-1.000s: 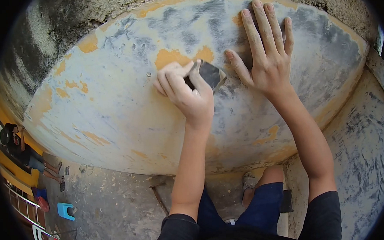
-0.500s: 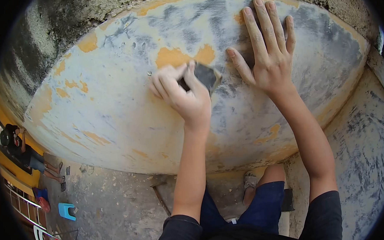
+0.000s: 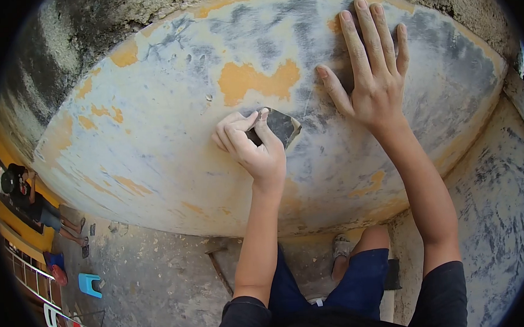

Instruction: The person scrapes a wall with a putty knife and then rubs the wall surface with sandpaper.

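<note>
The left hand [image 3: 250,141] grips a dark sheet [image 3: 284,125] at mid-scene, before the curved, patchy wall [image 3: 172,141]; the fingers hide its left part, and its underside is out of sight. The right hand [image 3: 378,92], open with fingers spread, rests on the wall to the right, covering the paint beneath. A blue stool [image 3: 89,285] stands near left on the floor [image 3: 162,287]. Far left, a person [image 3: 25,196] wears a dark shirt; its print is illegible.
</note>
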`<state>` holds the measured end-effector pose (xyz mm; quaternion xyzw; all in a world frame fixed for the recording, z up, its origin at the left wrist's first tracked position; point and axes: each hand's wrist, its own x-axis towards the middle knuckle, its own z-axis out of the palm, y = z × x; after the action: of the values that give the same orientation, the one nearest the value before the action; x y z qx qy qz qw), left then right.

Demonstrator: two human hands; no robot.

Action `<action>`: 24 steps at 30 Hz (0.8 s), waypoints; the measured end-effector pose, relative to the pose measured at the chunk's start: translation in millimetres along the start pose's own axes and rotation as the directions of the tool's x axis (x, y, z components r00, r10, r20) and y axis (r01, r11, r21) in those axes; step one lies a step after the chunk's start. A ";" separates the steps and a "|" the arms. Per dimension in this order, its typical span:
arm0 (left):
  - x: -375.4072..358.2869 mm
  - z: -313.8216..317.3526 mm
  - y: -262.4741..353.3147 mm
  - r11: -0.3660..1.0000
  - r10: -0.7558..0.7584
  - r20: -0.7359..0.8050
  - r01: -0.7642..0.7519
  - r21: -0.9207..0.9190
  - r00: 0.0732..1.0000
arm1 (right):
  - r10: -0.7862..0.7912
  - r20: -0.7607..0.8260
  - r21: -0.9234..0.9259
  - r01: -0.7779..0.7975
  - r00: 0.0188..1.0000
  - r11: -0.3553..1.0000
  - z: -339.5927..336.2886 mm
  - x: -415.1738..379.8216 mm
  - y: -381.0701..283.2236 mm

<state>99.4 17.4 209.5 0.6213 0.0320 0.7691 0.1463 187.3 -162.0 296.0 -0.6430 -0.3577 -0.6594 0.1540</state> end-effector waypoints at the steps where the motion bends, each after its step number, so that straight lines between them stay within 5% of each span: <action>1: 5.5 -0.7 1.8 1.000 0.028 0.003 -0.028 0.011 1.000 | 0.004 0.004 -0.002 -0.004 1.000 1.000 -0.3 -0.1 0.1; 7: 78.5 23.0 6.1 0.995 0.099 -0.080 -0.099 0.008 0.992 | 0.004 0.005 -0.021 -0.004 1.000 1.000 -0.7 0.0 -0.9; 14: -3.5 -8.7 1.5 1.000 -0.014 0.035 0.014 0.006 0.999 | 0.007 -0.005 0.005 -0.007 1.000 1.000 0.2 -0.5 0.3; 22: 64.8 16.7 6.4 0.991 0.134 -0.050 -0.134 -0.001 0.990 | -0.001 -0.001 -0.015 0.001 1.000 1.000 0.6 -0.3 0.0; 24: 23.2 4.2 2.0 0.999 -0.015 0.019 0.014 0.042 1.000 | 0.001 -0.002 -0.015 -0.001 1.000 1.000 -0.1 -0.1 0.3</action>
<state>98.9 21.1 232.9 0.6314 0.0513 0.7612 0.1390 187.4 -162.3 296.0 -0.6438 -0.3522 -0.6626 0.1497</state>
